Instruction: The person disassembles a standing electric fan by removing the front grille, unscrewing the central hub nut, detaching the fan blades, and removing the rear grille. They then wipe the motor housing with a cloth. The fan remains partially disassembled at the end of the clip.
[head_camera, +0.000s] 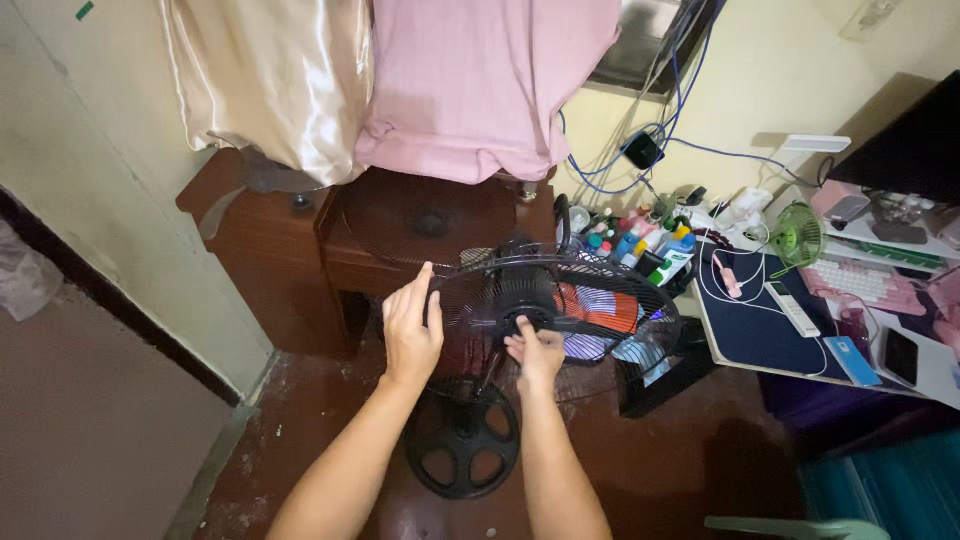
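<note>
At frame centre, the fan grille (560, 320) is steadied at its rim by the left hand (411, 330), while its hub (527, 300) is pinched by the right hand (536, 352).

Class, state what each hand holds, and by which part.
Left hand grips the fan guard at its rim; right hand pinches the fan's centre hub.

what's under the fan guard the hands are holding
Below the black wire fan guard stands the fan's round black spoked base on the dark floor. The stand joining them is mostly hidden behind the right hand and grille.
</note>
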